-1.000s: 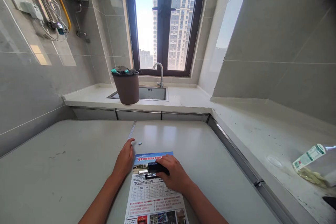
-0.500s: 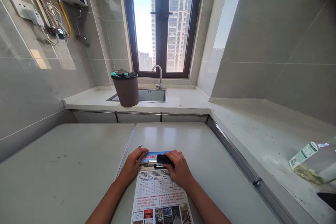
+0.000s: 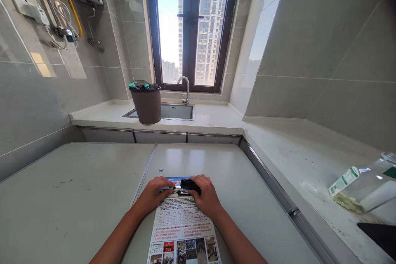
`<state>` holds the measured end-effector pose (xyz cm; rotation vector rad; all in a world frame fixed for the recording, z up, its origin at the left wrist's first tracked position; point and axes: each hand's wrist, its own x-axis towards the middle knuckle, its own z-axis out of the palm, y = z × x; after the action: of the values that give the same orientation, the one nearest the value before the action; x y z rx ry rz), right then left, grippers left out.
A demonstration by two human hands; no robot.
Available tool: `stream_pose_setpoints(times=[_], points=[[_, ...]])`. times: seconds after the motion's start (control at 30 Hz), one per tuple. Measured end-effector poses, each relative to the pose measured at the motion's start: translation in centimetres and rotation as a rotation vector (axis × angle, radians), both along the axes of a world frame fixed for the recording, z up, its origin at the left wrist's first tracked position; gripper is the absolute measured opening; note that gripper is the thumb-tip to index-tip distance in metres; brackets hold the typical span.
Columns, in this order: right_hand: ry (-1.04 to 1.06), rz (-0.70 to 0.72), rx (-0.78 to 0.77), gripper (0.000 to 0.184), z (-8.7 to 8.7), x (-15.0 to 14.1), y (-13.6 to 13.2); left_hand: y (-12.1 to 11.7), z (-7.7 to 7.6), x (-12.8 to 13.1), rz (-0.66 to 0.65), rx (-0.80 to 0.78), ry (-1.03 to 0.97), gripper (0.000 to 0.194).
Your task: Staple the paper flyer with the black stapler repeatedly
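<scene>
A black stapler lies across the top of a printed flyer, which has a blue header, a table, red text and photos. My right hand is wrapped round the stapler's right end. At its left end, the fingers of my left hand are closed on the thin metal part, and the fingertips partly hide it. Just beyond the left hand, a small grey strip, perhaps staples, rests on the pale tabletop.
A brown bin with a black liner stands at the sink, by a curved faucet. On the right counter is a clear jar with a green-and-white label, near a black object.
My left hand has moved from the flyer's top left corner down to the stapler's left end. The small grey strip shows fully now. The whole view has shifted slightly.
</scene>
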<state>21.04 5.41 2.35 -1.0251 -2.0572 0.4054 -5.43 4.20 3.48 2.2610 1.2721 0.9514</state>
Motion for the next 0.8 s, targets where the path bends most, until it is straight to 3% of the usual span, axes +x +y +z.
stream_pose_setpoints(times=[0.27,0.8], points=[[-0.021,0.028,0.026,0.032,0.01,-0.05,-0.17,0.34,-0.79,0.07,-0.035,0.032,0.026,0.017],[-0.033,0.084,0.019,0.031,-0.10,0.09,-0.21,-0.15,0.04,0.84,-0.026,0.004,0.070,0.010]])
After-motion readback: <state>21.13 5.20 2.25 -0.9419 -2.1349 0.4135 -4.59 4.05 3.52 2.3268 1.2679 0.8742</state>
